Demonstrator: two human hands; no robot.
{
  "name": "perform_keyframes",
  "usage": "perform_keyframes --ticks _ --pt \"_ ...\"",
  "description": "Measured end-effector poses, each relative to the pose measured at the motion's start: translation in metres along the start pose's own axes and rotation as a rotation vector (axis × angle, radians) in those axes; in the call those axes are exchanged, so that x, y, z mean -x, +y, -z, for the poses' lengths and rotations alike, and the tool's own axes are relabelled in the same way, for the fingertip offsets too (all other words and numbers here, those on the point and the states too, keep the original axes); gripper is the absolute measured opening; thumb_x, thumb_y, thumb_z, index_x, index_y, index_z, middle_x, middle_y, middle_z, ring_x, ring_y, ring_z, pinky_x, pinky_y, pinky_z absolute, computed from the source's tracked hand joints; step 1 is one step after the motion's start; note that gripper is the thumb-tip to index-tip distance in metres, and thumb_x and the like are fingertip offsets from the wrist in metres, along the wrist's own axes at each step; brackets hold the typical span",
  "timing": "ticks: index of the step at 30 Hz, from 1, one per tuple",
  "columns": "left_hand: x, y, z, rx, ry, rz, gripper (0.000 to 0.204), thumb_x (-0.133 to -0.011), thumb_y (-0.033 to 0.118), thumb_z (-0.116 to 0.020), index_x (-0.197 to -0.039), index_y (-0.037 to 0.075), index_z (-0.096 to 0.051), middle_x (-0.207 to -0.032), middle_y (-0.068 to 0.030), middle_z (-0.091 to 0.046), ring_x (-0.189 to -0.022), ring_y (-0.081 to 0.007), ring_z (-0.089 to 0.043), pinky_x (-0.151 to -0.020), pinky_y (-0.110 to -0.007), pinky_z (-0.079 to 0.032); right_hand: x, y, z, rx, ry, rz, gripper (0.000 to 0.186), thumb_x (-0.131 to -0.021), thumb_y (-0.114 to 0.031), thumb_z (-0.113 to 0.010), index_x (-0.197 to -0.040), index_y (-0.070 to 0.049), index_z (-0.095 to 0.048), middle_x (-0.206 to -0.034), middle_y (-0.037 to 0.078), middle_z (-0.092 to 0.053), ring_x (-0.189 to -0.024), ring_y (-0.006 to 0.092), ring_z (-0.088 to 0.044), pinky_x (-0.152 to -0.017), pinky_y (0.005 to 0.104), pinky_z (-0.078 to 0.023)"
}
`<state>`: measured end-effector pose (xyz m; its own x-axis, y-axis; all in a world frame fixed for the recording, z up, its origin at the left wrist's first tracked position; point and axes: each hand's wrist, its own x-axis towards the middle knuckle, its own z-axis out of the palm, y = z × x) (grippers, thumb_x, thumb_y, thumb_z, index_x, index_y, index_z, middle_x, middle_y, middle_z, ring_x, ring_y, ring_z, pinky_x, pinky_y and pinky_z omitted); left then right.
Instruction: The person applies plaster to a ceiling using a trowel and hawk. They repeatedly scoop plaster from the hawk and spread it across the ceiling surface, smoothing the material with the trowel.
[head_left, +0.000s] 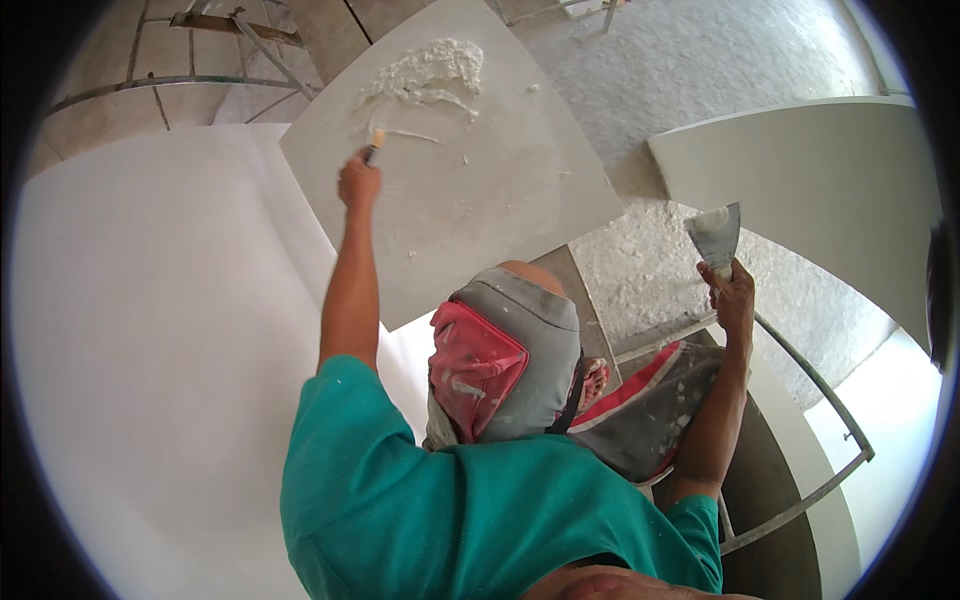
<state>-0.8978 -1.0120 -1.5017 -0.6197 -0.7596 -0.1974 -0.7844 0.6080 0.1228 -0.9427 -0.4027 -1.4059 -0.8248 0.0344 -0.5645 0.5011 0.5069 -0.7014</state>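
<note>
My left hand [360, 183] is closed around a small tool with a dark grip and a tan end [376, 140]; its exact kind is hard to make out. The tan end is just below a heap of white plaster paste [430, 70], which lies with smeared streaks on a large pale board [480, 190]. Out to the right, my right hand [730, 290] grips the handle of a putty knife [715, 236]. Its wide metal blade points up and carries some white paste. The knife is held apart from the board, over the floor.
A smooth white surface [150, 350] fills the left side. Metal scaffold frames [180, 78] stand at the far left, with a curved metal bar [835, 490] at the right. A curved pale panel [800, 170] is at the right; white debris [640, 260] covers the floor beside my knee.
</note>
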Motion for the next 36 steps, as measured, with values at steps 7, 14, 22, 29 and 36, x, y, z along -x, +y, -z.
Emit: perform_keyframes --ticks 7,14,22,29,36 --pt "-0.025 0.047 -0.025 0.019 0.002 0.050 0.032 -0.082 0.018 -0.052 -0.108 0.019 -0.071 -0.107 -0.0149 -0.070 -0.103 -0.0360 -0.065 -0.089 -0.047 -0.052 0.001 0.001 0.002 0.083 0.008 -0.029 0.028 -0.082 -0.031 -0.078 -0.086 -0.006 -0.066 -0.058 -0.005 -0.049 -0.048 0.0048 -0.043 -0.044 0.0239 -0.034" --pt "0.036 0.080 -0.015 0.053 -0.263 -0.302 0.036 -0.078 0.014 -0.055 -0.110 0.018 -0.070 -0.100 -0.0161 -0.070 -0.093 -0.0341 -0.068 -0.083 -0.043 -0.053 -0.003 -0.017 -0.011 0.060 -0.015 -0.012 0.029 -0.082 -0.030 -0.078 -0.086 -0.004 -0.066 -0.058 -0.002 -0.052 -0.048 0.0063 -0.044 -0.045 0.0260 -0.037" --pt "0.036 0.011 0.015 1.358 -0.368 0.057 0.038 -0.065 0.001 -0.065 -0.101 -0.006 -0.055 -0.092 -0.0111 -0.062 -0.082 -0.0226 -0.062 -0.079 -0.032 -0.052 -0.045 -0.061 -0.101 0.301 -0.246 0.330 0.043 -0.080 -0.034 -0.080 -0.104 0.000 -0.068 -0.068 0.010 -0.064 -0.058 0.0165 -0.056 -0.056 0.0348 -0.046" --pt "0.072 0.031 0.065 1.692 -0.174 0.041 0.051 -0.066 -0.015 -0.058 -0.114 -0.002 -0.048 -0.109 -0.0123 -0.059 -0.099 -0.0271 -0.061 -0.087 -0.039 -0.052 -0.065 -0.121 -0.241 0.341 -0.466 0.466 0.049 -0.073 -0.043 -0.080 -0.080 0.003 -0.064 -0.069 0.019 -0.064 -0.070 0.0325 -0.065 -0.064 0.0424 -0.049" --pt "0.096 0.058 0.089 1.587 -0.149 -0.174 0.034 -0.071 -0.006 -0.064 -0.105 -0.003 -0.062 -0.097 -0.0075 -0.067 -0.087 -0.0167 -0.064 -0.082 -0.030 -0.050 -0.043 -0.194 -0.254 0.308 -0.539 0.389 0.046 -0.072 -0.040 -0.079 -0.078 0.003 -0.066 -0.069 0.018 -0.065 -0.069 0.0333 -0.065 -0.064 0.0423 -0.050"
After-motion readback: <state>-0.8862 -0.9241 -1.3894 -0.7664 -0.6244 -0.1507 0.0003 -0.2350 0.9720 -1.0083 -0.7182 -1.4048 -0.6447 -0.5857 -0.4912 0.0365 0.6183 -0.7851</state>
